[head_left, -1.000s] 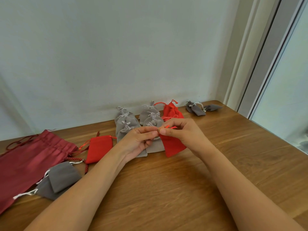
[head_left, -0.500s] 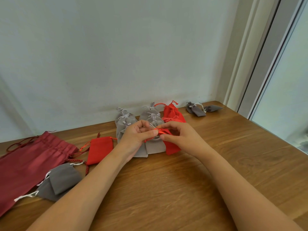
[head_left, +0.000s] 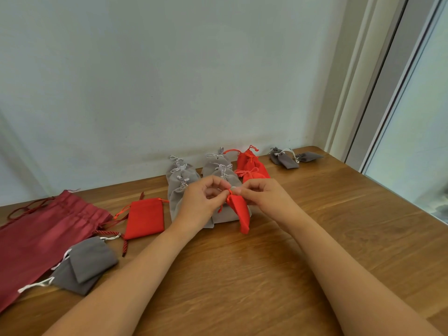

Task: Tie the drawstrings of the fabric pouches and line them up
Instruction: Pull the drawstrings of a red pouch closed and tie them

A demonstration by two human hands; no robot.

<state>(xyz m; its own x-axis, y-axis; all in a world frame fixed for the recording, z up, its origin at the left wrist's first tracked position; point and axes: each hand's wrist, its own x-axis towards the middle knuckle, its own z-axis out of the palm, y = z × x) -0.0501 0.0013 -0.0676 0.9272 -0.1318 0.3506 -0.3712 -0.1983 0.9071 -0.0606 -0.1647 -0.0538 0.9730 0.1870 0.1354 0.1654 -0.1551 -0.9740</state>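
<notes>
A small red pouch [head_left: 241,210] hangs from its gathered neck just above the wooden table [head_left: 242,275]. My left hand [head_left: 202,202] and my right hand [head_left: 264,196] pinch its red drawstring at the neck, one from each side. Behind them, tied light grey pouches [head_left: 180,187] lie in two rows. Two tied red pouches [head_left: 251,163] lie to their right near the wall. An untied red pouch [head_left: 145,218] lies flat to the left.
A large dark red drawstring bag [head_left: 41,234] lies at the far left. Two dark grey pouches [head_left: 84,263] with white cords overlap near the front left. Dark grey pouches [head_left: 288,157] lie at the back right. The table's right edge runs by a window.
The red pouch's neck is now drawn tight and the pouch hangs narrower. Both hands have come closer together at its top.
</notes>
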